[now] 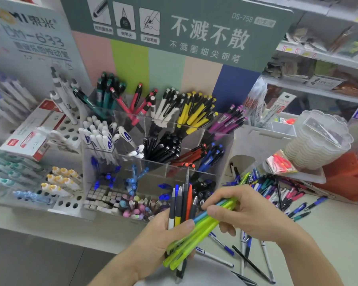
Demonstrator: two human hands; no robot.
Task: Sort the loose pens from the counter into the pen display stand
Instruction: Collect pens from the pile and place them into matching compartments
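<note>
Lime-green pens [196,236], light, stiff and slick, lie pinched mid-barrel by the right hand [244,213], while the left hand [159,240] clasps a mixed bundle [182,205] low down.

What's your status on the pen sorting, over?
Left hand grips upright bundle of mixed pens. Right hand pinches lime-green pens lying across it. Clear acrylic display stand ahead, unobstructed. Loose pens litter the counter.

Bare hands [167,236], sleeveless forearms
</note>
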